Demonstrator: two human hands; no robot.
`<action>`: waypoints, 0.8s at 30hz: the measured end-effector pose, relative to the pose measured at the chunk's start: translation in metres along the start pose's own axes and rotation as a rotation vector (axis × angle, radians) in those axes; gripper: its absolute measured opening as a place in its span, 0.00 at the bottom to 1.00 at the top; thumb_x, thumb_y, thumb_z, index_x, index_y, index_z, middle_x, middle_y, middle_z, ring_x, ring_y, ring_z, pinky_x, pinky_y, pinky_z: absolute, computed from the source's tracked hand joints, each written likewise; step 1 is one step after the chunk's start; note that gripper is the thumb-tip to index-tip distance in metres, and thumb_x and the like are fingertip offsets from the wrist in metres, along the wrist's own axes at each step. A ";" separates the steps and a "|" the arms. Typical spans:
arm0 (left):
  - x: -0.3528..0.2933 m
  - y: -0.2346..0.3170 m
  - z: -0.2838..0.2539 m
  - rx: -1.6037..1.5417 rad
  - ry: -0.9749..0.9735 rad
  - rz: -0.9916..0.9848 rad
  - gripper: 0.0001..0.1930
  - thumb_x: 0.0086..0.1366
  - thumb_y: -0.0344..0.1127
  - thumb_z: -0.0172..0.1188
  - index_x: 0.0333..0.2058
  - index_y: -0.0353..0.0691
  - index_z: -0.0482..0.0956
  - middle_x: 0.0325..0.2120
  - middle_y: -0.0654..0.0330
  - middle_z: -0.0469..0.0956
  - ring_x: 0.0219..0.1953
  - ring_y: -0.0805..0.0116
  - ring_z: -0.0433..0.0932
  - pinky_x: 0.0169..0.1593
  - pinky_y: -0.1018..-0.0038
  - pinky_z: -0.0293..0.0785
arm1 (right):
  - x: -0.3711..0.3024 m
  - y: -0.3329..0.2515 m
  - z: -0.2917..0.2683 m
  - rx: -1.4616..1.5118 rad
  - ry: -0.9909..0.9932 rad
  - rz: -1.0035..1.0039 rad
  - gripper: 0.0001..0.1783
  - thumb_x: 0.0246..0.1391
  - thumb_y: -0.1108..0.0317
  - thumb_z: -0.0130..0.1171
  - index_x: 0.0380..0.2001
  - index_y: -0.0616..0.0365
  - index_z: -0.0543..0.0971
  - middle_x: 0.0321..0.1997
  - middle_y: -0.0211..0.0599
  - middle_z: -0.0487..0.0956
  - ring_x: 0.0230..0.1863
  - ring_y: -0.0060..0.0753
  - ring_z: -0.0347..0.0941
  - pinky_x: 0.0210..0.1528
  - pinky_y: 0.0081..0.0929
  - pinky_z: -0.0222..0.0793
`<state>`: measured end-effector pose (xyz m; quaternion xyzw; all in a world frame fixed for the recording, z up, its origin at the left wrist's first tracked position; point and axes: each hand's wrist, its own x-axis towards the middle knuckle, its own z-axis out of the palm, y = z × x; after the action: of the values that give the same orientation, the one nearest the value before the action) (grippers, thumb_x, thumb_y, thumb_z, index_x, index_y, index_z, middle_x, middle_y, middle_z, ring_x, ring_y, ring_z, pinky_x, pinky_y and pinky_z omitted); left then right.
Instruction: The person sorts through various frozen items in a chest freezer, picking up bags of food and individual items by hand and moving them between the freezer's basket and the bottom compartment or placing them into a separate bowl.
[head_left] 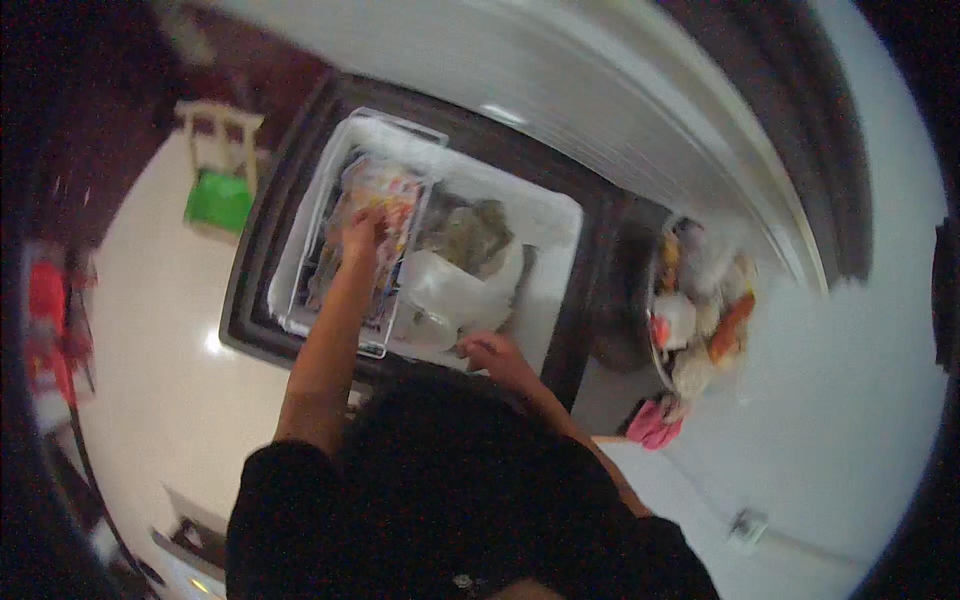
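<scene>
Closest to me, the right hand (492,352) rests on the near rim of the open chest freezer (560,215), fingers curled on the edge, holding nothing. Further in, the left hand (362,232) is down in the one wire basket (310,215), fingers closed around a colourful packet (385,190) (too blurry to say what kind). Sorting looks mid-way: the packet isn't out yet. Beside the basket I count one white bag (450,290), with one dark frosty lump (470,235) behind it.

Green-seated small chair (218,190) on pale floor (170,400), hanging bundle of soft toys (700,310), pink item (655,422) below it
</scene>
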<state>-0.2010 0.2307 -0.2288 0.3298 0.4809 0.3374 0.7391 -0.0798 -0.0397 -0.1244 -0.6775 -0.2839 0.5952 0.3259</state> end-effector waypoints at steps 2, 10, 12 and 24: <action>-0.003 -0.004 0.021 -0.173 -0.098 -0.104 0.06 0.55 0.34 0.58 0.30 0.39 0.76 0.22 0.65 0.74 0.23 0.75 0.70 0.29 0.78 0.67 | 0.001 0.016 -0.007 -0.016 -0.019 -0.100 0.16 0.57 0.62 0.48 0.41 0.62 0.74 0.35 0.35 0.76 0.34 0.23 0.71 0.37 0.23 0.69; -0.121 0.030 0.161 -0.294 -0.554 -0.319 0.07 0.56 0.33 0.58 0.31 0.36 0.76 0.23 0.63 0.74 0.29 0.73 0.72 0.37 0.73 0.71 | -0.060 0.018 -0.015 0.193 0.086 -0.198 0.15 0.55 0.62 0.48 0.39 0.60 0.75 0.33 0.33 0.76 0.29 0.20 0.70 0.33 0.20 0.66; -0.139 0.030 0.202 -0.281 -0.710 -0.342 0.07 0.56 0.33 0.58 0.31 0.36 0.76 0.24 0.62 0.74 0.32 0.71 0.73 0.41 0.71 0.71 | -0.067 0.033 -0.024 0.115 0.109 -0.163 0.15 0.55 0.61 0.49 0.39 0.61 0.75 0.32 0.34 0.76 0.29 0.20 0.69 0.32 0.19 0.66; -0.186 -0.006 0.347 -0.205 -0.836 -0.443 0.09 0.61 0.37 0.53 0.34 0.36 0.73 0.29 0.58 0.75 0.33 0.66 0.74 0.42 0.70 0.72 | -0.159 0.072 -0.061 0.454 0.166 -0.247 0.14 0.54 0.63 0.51 0.40 0.61 0.75 0.32 0.33 0.77 0.28 0.22 0.69 0.34 0.19 0.66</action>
<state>0.0664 0.0187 -0.0319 0.2520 0.1656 0.0561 0.9518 -0.0403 -0.2143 -0.0768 -0.5937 -0.1960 0.5417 0.5619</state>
